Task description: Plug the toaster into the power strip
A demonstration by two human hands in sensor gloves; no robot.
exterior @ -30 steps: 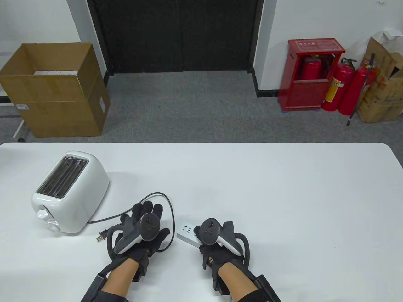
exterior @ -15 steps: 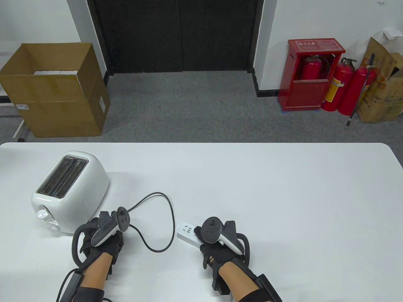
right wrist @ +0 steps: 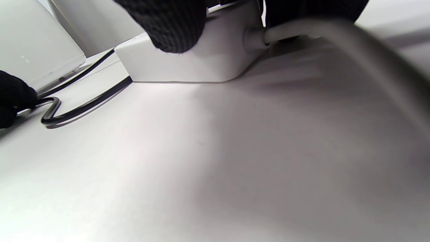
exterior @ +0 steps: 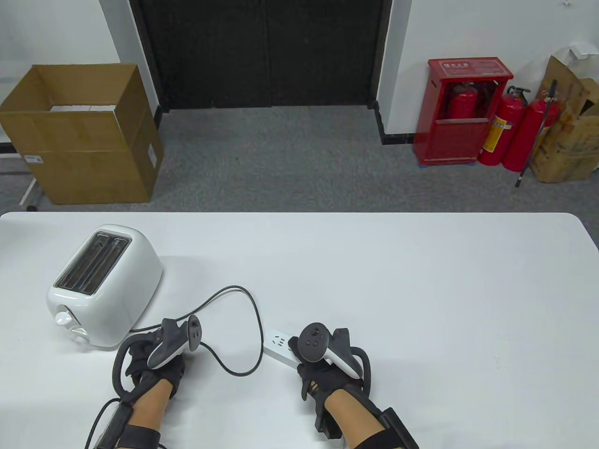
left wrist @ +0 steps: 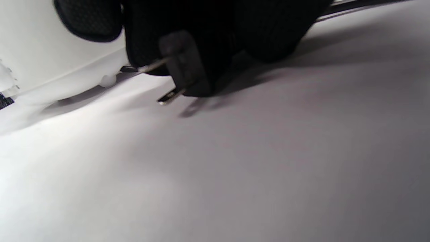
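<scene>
A white two-slot toaster (exterior: 105, 285) stands at the table's left. Its black cord (exterior: 243, 327) loops across the table toward my left hand (exterior: 154, 360). In the left wrist view my left hand grips the black plug (left wrist: 183, 65) just above the table, its metal prongs (left wrist: 168, 97) pointing down-left. A white power strip (exterior: 279, 346) lies at the front middle. My right hand (exterior: 323, 362) rests on its near end; the right wrist view shows my fingers (right wrist: 168, 23) pressing on the strip (right wrist: 188, 62), with its white cable (right wrist: 302, 32) leaving to the right.
The white table (exterior: 421, 290) stretches right of the hands. On the floor beyond stand a cardboard box (exterior: 79, 135) at left and a red extinguisher cabinet (exterior: 461, 112) with extinguishers at right.
My left hand moved left from over the cord to the plug, closed around it and lifted it slightly, shifting a little right. The right hand stayed on the power strip.
</scene>
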